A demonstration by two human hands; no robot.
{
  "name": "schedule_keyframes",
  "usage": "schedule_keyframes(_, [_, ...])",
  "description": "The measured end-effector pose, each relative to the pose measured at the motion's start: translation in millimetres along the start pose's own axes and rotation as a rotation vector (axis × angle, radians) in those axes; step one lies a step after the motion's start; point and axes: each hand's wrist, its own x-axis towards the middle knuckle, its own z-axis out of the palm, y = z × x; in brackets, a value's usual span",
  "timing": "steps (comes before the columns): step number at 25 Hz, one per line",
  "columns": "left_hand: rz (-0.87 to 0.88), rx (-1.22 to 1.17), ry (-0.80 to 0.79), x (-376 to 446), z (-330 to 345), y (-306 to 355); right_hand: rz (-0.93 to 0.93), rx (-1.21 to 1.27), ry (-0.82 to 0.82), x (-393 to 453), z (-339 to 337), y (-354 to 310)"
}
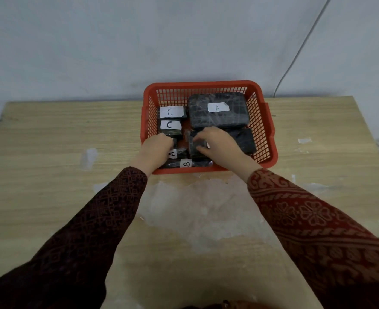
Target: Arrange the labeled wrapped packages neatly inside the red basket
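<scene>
Inside the red basket [261,103] all the visible wrapped packages are already gathered. A small dark package [196,144] near the basket's middle is gripped by the right hand [217,142], the fingers curled narrowly over its top and near edge; its label is hidden. The left hand [156,148] is closed on the edge of another small dark package [176,138], just below the front C package [170,127], though how firmly it is held cannot be told. Behind that, a second C package [171,112] is set against the far left wall. The large A package [218,110] is laid flat in the far right corner, with a further dark package [243,140] in front of it, partly hidden by the right hand. A small A package [175,153] and a B package [187,163] are crowded along the near wall, the A one turned sideways.

The main risk is judged to be crowding in the near half: 2 packages are being handled at once in a tight gap, so the sideways A package or the B package could be nudged askew or pushed up over a neighbour. The glossy wrap looks slippery, so a package could be dropped. The light basket could also be shoved across the wooden table [50,152] towards the wall [94,52], which it nearly touches.
</scene>
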Motion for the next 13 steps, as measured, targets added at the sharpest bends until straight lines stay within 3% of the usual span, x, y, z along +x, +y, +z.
schedule_keyframes(3, [0.044, -0.002, -0.026, 6.9, 1.9, -5.2, -0.119, -0.158, -0.095, 22.2, 15.2, -15.0])
schedule_keyframes(7, [0.109, 0.007, 0.018, 6.3, 7.0, -8.1, -0.128, -0.323, -0.182, 35.5, 27.2, -17.8])
schedule_keyframes(13, [0.149, -0.004, 0.095, -5.1, 8.4, -7.6, -0.019, 0.065, -0.057, 0.1, 16.6, -6.7])
